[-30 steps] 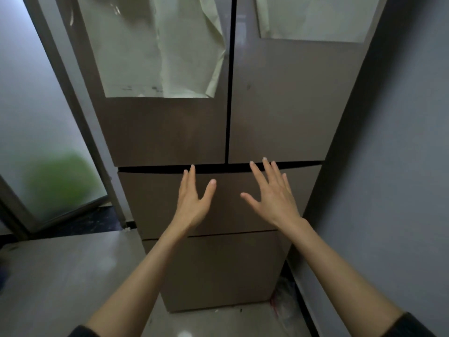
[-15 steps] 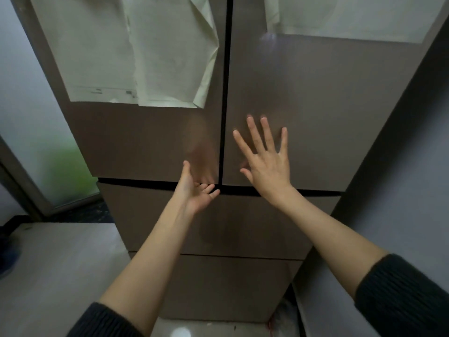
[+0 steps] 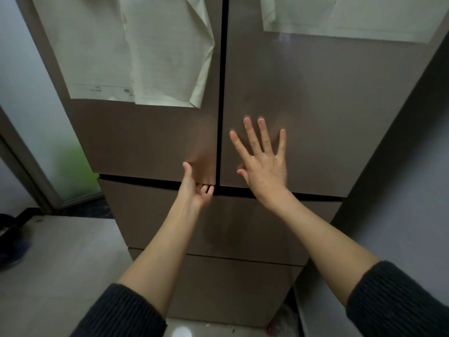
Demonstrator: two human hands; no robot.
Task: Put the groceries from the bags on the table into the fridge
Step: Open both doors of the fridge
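Paper sheets (image 3: 136,52) too blurry to read; left hand (image 3: 197,188) is hooking under the fridge's left door (image 3: 150,139), right hand (image 3: 263,166) is pressing flat, fingers spread, against the right door (image 3: 328,117).

Just one view here, a wide-angle head cam, so there's no second angle to share anything with. It sits up at head height and looks forward and a bit down, square onto the front of the fridge (image 3: 150,142), close enough that the doors fill most of the frame and their tops are cut off. Both forearms come in from the bottom edge, left hand (image 3: 198,188) and right hand (image 3: 263,166) near the middle. Straight edges bow toward the sides. Floor (image 3: 60,263) shows lower left, a wall (image 3: 401,190) on the right.
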